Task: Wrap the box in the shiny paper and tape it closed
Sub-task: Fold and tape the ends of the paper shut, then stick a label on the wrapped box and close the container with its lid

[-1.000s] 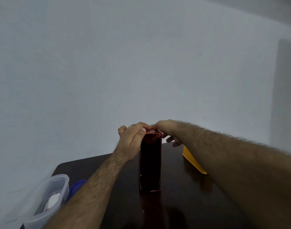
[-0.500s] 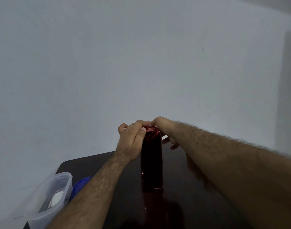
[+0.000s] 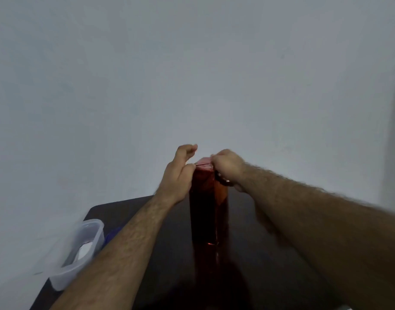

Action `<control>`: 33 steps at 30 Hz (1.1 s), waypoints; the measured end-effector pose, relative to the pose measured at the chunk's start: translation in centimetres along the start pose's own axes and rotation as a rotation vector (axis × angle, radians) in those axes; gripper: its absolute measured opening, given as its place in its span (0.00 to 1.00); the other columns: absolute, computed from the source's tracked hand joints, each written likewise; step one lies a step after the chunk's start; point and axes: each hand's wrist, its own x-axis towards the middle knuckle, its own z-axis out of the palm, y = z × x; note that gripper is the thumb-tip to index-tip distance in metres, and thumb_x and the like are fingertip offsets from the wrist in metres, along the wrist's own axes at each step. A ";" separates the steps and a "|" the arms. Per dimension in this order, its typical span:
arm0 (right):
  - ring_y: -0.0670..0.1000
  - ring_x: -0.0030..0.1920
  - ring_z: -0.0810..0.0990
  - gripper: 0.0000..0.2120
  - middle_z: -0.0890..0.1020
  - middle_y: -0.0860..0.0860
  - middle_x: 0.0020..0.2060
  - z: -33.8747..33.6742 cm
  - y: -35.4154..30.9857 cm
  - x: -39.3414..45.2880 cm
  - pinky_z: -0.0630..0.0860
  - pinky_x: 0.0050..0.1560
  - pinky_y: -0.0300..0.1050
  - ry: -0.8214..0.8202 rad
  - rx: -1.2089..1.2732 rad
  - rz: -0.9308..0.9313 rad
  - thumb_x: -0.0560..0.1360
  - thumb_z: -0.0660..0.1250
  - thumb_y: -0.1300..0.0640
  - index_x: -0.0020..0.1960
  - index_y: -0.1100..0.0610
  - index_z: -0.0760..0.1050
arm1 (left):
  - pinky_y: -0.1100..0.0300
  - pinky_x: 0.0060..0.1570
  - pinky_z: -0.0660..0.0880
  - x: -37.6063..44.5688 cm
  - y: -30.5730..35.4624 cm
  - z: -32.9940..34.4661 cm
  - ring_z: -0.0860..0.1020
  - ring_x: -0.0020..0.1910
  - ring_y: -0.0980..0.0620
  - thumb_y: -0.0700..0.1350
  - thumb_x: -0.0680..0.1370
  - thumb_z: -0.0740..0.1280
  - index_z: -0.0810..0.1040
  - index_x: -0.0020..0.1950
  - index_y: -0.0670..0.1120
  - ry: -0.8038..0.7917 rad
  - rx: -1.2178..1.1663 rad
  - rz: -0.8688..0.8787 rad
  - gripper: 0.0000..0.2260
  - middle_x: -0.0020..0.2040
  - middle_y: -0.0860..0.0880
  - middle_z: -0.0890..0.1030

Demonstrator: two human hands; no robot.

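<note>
1. Dark glossy table [image 3: 147,211] against a plain grey wall; clear plastic container [image 3: 80,253] at its left edge.
2. Box [image 3: 208,206] stands upright at table centre, sides already covered in shiny red paper.
3. Left hand [image 3: 180,173], fingers straight, presses the box's upper side; right hand [image 3: 226,166] pinches the top fold.
4. Judgement: the top end is being closed; tape is not discernible

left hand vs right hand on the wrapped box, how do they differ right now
The left hand has its fingers lifted and spread, with only the thumb side against the upper left edge of the wrapped box; the right hand is curled over the top right corner. The left hand's fingers point up, clear of the top; the right hand's fingers press down on the folded paper there. Both sit at the upright box's top end, one on each side.
</note>
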 end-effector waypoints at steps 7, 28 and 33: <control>0.57 0.50 0.82 0.23 0.82 0.54 0.54 -0.8 2.1 -1.2 0.73 0.43 0.43 0.247 0.047 -0.011 0.78 0.64 0.39 0.58 0.57 0.78 | 0.51 0.48 0.83 -2.9 4.0 1.1 0.86 0.45 0.45 0.81 0.74 0.52 0.77 0.57 0.45 0.085 0.293 -0.640 0.40 0.48 0.50 0.84; 0.46 0.57 0.84 0.19 0.85 0.46 0.56 1.4 13.5 -12.5 0.81 0.57 0.46 -0.054 0.401 -0.144 0.77 0.73 0.38 0.61 0.48 0.79 | 0.66 0.56 0.75 -13.6 4.6 5.2 0.76 0.57 0.66 0.41 0.83 0.60 0.57 0.87 0.52 0.173 -0.180 -0.757 0.32 0.67 0.62 0.75; 0.47 0.55 0.85 0.11 0.86 0.45 0.55 1.5 13.8 -12.5 0.81 0.58 0.50 -0.132 0.396 -0.090 0.83 0.66 0.51 0.64 0.48 0.80 | 0.55 0.65 0.76 -14.0 4.5 5.8 0.76 0.68 0.55 0.50 0.77 0.61 0.46 0.88 0.55 0.089 -0.083 -0.802 0.41 0.82 0.53 0.66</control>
